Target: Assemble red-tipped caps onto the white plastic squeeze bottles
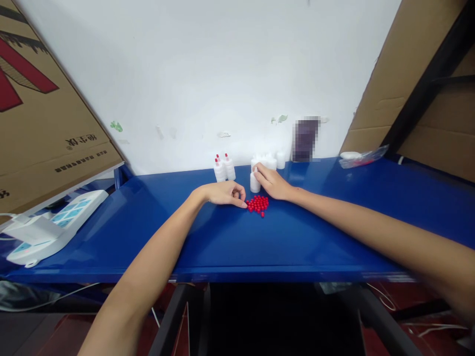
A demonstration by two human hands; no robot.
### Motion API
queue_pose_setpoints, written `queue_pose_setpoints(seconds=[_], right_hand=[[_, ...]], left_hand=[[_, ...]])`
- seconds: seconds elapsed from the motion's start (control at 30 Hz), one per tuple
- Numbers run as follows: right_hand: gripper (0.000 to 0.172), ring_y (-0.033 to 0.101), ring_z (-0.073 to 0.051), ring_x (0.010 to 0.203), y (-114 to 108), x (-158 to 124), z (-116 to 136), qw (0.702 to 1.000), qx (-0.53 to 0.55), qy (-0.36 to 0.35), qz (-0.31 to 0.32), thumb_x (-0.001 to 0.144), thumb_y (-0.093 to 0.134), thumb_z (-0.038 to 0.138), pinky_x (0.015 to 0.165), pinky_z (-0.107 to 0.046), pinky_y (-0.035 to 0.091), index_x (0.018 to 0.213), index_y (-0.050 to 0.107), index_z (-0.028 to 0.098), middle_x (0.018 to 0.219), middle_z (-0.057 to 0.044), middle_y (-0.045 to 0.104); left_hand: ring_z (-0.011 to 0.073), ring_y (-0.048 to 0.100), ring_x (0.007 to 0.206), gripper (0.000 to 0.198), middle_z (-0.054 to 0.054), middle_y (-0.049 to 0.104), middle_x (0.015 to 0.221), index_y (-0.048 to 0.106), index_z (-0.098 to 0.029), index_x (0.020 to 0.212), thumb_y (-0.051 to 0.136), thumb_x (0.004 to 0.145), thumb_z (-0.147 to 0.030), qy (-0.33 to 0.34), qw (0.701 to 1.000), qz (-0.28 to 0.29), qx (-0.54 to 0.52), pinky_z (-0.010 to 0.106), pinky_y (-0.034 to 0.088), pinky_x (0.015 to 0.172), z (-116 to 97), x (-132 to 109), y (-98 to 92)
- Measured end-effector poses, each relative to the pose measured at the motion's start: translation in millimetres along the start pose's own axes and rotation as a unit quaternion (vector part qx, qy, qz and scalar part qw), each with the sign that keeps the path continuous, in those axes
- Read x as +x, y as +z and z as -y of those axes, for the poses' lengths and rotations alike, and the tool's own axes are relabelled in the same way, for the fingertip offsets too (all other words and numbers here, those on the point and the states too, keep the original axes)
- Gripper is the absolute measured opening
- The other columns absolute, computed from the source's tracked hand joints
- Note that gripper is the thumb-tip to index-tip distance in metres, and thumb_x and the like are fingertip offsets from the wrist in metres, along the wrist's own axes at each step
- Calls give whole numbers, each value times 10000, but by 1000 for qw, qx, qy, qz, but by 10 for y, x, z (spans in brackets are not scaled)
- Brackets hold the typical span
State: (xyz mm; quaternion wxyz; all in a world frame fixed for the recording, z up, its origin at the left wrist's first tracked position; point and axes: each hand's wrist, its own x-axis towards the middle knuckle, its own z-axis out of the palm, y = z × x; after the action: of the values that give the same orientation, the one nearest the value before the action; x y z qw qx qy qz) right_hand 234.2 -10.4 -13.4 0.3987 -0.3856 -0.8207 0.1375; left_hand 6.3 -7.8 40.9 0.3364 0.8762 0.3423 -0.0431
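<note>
My left hand [227, 193] rests low over the table, thumb and forefinger curled together at the left edge of a pile of small red caps [259, 202]. Whether a cap sits between those fingertips is too small to tell. My right hand [273, 182] is closed around the upper part of a small white bottle [255, 184], which stands upright just behind the pile. Behind that hand, several white bottles [280, 160] without red tips are partly hidden. To the left, a group of white bottles [229, 169] stands with red caps on their tips.
A blue table [237, 247] runs along a white wall [222, 74]. At the left lies a white power strip [70, 222] with a plugged-in adapter, below a large cardboard box [48, 113]. A clear plastic bag [363, 157] lies at the back right. A dark, blurred-out rectangle [305, 140] is by the wall.
</note>
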Motion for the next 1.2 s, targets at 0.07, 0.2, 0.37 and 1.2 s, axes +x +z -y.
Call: queue_pose_setpoints(seconds=[0.07, 0.2, 0.37, 1.2], right_hand=[[245, 544, -205, 765, 1, -1, -4, 1000, 0, -1, 0, 1031, 325, 423, 772, -339, 401, 974, 458, 225, 805, -19, 575], [245, 547, -208, 772, 2, -1, -3, 1000, 0, -3, 0, 1030, 320, 420, 784, -344, 406, 970, 456, 225, 812, -24, 580], [246, 546, -213, 764, -1, 2, 19, 1000, -2, -3, 0, 1027, 316, 420, 786, -349, 408, 969, 455, 227, 803, -25, 577], [306, 527, -202, 701, -3, 1, 17, 1000, 2, -1, 16, 1024, 303, 464, 722, -341, 412, 982, 485, 221, 763, -12, 558]], left_hand=[[111, 454, 623, 389, -23, 537, 691, 653, -169, 906, 739, 774, -524, 1, 1000, 2, -5, 255, 321, 588, 7, 1, -5], [110, 462, 622, 397, -28, 541, 690, 650, -168, 926, 752, 763, -515, 7, 1000, 7, -13, 253, 325, 588, 29, 8, -12], [112, 476, 627, 403, -30, 545, 694, 646, -168, 939, 770, 745, -499, 9, 1000, 8, -16, 253, 336, 590, 53, 12, -14], [131, 487, 632, 183, 4, 588, 739, 680, -185, 959, 582, 805, -167, 173, 962, -113, 179, 287, 366, 657, -573, -102, 230]])
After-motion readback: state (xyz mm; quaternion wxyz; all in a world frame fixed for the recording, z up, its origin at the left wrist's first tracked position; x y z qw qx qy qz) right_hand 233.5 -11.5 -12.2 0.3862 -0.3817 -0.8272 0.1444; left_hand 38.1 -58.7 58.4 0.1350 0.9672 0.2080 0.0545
